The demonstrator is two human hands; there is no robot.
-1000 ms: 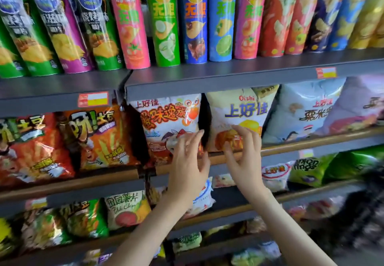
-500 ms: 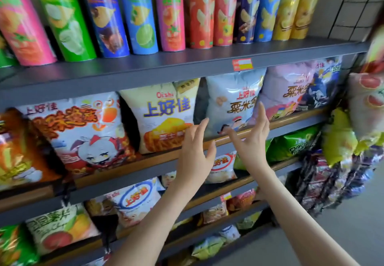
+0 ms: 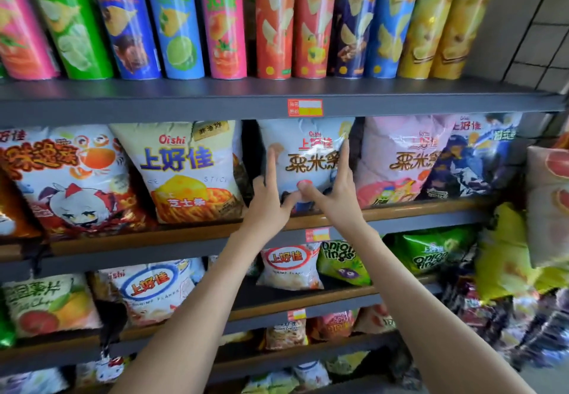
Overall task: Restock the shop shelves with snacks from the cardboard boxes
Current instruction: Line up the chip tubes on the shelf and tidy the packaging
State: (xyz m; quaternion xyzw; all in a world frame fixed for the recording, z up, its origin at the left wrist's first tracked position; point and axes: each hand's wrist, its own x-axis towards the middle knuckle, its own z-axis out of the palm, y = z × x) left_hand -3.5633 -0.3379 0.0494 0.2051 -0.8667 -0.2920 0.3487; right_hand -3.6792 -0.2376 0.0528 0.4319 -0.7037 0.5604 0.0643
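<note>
Both my hands lie flat, fingers straight, against the pale blue snack bag standing on the second shelf: left hand at its seven o'clock, right hand at five, thumbs touching.

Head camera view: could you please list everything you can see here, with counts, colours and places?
Crisp tubes: eleven; pink, green, blue, red, navy, yellow; upright on the top shelf.
Pale blue bag: one; second shelf, between both hands.
Neighbouring bags: four clear; white-red, yellow, pink, navy; same shelf.
Lower bags: many; white, green, orange; shelves below.
Hanging bags: count unclear; yellow, pink; right edge.
Price tags: three; red-yellow; shelf edges.
Shelves: grey, with wooden front rails.
Left hand: fingers straight, touching the bag's left side.
Right hand: fingers straight, touching its right side.
</note>
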